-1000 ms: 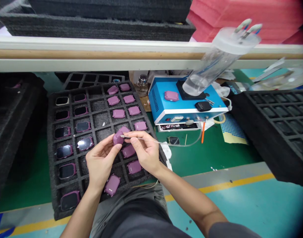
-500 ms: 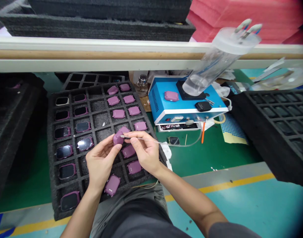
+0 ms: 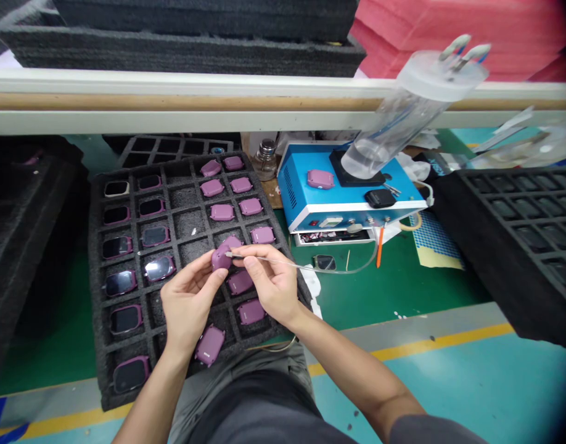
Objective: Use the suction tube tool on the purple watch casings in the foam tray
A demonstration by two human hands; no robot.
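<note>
My left hand [image 3: 188, 295] pinches a purple watch case [image 3: 221, 258] between thumb and fingers, above a black foam tray [image 3: 185, 200]. A thin clear tube [image 3: 306, 267] with a small metal tip is pinched in my right hand [image 3: 271, 277]. The tip meets the held case, or lies right in front of it; contact is too small to make out. Beneath my hands, the tray's compartments hold several purple cases [image 3: 222, 213] back up on the right, and several watches [image 3: 119, 283] with dark screens on the left. One purple case [image 3: 209, 345] lies at the tray's near edge.
A blue machine [image 3: 301, 209] stands behind on the right, bearing a clear cylinder [image 3: 385, 129] and another purple case [image 3: 320, 179]. An orange pen-like tool [image 3: 380, 248] and a small watch [image 3: 324, 263] lie nearby. A second foam tray [image 3: 514, 234] is far right. Overhead runs a shelf [image 3: 172, 121].
</note>
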